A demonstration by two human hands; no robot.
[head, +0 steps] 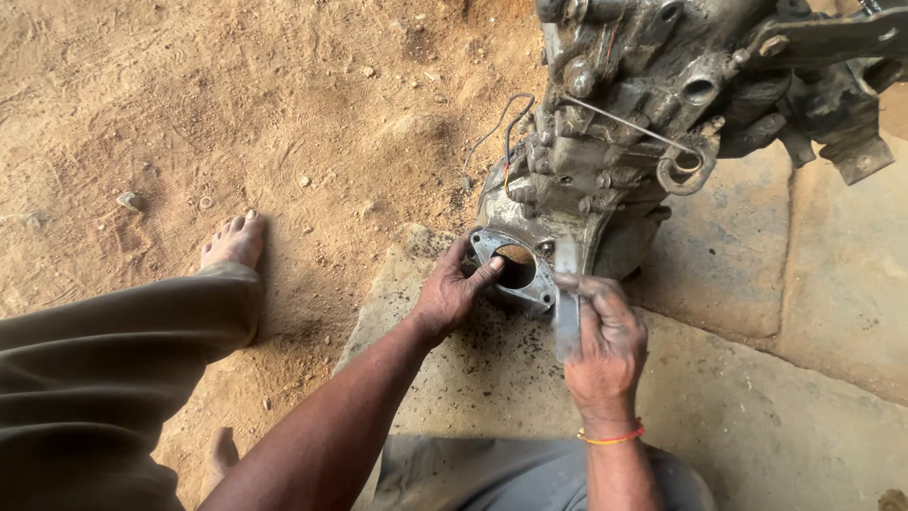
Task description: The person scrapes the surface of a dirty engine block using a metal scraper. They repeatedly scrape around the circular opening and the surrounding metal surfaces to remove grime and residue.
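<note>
Head view. The left hand (452, 291) grips the edge of a round metal flange (515, 268) at the lower end of a gearbox (643, 123). The thumb lies across the flange face beside the bore and the fingers wrap behind the rim; judged from the pose, this grip steadies the part against the other hand's work. The right hand (605, 343) is closed around a flat grey metal tool (567, 308), a file or scraper as far as can be told. The tool stands nearly upright, with its upper end against the right side of the flange where the flange meets the housing. An orange thread band (613, 437) circles the right wrist.

The flange is bare cast metal, dull silver, with a wide round bore through which sandy ground shows. Small bolt holes sit near its rim. The gearbox is a heavy casting, grey and oil-stained, ribbed and lumpy, with bosses and open ports. A bent wire rod (629, 125) crosses the gearbox and ends at a ring-shaped lug (687, 166). Thin wires (506, 128) loop from its left side.

The gearbox rests on a rough concrete slab (757, 378), its flange end near the slab's left edge. Dark grit is scattered under the hands. To the left lies loose, reddish sandy ground (236, 114) with small stones. A bare foot (234, 241) is planted there, below a khaki trouser leg (113, 360).
</note>
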